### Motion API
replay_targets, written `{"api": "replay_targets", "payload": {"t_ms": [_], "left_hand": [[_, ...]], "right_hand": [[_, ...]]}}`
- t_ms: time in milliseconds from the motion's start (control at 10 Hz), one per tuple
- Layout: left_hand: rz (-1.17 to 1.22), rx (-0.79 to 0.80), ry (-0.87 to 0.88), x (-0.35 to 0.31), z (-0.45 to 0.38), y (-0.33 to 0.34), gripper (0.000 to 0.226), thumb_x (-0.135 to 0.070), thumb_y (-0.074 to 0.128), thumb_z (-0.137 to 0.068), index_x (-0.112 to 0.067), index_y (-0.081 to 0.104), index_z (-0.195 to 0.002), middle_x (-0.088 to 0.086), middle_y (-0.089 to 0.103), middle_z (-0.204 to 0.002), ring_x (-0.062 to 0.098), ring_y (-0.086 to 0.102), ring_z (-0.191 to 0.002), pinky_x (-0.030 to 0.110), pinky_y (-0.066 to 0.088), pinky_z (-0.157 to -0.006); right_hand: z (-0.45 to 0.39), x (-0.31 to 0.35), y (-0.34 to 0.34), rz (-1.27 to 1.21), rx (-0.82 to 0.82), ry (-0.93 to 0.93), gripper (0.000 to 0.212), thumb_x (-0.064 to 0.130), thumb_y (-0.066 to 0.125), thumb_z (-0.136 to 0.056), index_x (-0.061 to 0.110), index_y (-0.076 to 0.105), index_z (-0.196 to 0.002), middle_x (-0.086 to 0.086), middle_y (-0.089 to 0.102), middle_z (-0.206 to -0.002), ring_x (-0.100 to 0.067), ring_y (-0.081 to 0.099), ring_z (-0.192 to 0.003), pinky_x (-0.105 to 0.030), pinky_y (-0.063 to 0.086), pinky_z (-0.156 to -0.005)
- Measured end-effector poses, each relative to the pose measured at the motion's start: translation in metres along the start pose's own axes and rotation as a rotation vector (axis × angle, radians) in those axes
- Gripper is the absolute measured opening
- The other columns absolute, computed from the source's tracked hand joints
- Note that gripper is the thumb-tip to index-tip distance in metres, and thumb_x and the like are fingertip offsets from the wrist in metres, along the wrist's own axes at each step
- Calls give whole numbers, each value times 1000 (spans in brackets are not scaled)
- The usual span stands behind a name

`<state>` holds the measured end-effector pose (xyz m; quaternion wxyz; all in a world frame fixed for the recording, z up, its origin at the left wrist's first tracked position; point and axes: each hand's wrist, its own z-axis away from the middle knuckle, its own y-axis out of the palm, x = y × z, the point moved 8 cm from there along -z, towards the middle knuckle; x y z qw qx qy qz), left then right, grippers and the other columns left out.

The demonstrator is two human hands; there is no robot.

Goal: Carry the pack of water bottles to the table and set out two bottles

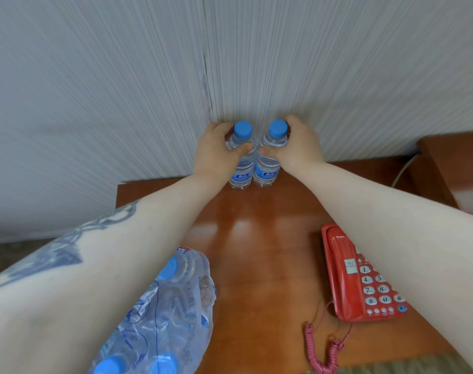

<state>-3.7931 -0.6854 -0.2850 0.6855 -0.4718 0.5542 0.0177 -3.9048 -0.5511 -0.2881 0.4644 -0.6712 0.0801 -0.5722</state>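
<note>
Two clear water bottles with blue caps stand upright side by side at the far edge of the brown wooden table (257, 238), against the wall. My left hand (216, 149) is wrapped around the shoulder of the left bottle (240, 171). My right hand (300, 144) grips the right bottle (267, 168) the same way. The two bottles touch each other. The torn plastic-wrapped pack of water bottles (162, 314) lies at the table's near left corner, partly under my left forearm.
A red push-button telephone (356, 276) with a pink coiled cord (321, 349) sits at the near right of the table. A pale striped wall (230, 63) rises right behind the bottles. A wooden headboard piece (451, 163) stands at the far right.
</note>
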Motion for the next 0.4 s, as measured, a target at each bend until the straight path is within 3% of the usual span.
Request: {"api": "replay_targets", "payload": {"t_ms": [100,200,300,400], "left_hand": [[-3,40,-28,0,0,-1,55,-25,81,-80,-8,61,-129,12,62,-125,24,60,-112,20,39,-89],[13,152,-79,10,3,-3,71,-26,85,-75,-7,52,-136,11,62,-131,26,59,-117,26,43,-90],[-72,258,-162,19,18,-13,82,-29,83,-77,-7,42,-144,13,57,-138,30,57,-121,35,47,-93],[-237,337,-226,31,35,-27,76,-25,78,-82,-4,42,-145,16,52,-145,32,55,-127,33,45,-94]], "right_hand": [[2,1,0,44,102,44,71,25,85,-75,8,46,-132,-12,58,-131,-30,59,-114,-41,51,-93],[14,2,-3,61,129,61,79,20,82,-77,10,38,-141,-11,51,-141,-30,56,-121,-40,49,-94],[39,7,-11,155,163,82,76,20,76,-82,8,35,-144,-12,51,-142,-31,58,-118,-38,50,-88],[65,11,-20,299,191,95,77,20,75,-82,9,34,-146,-13,49,-145,-33,55,-123,-41,51,-95]]}}
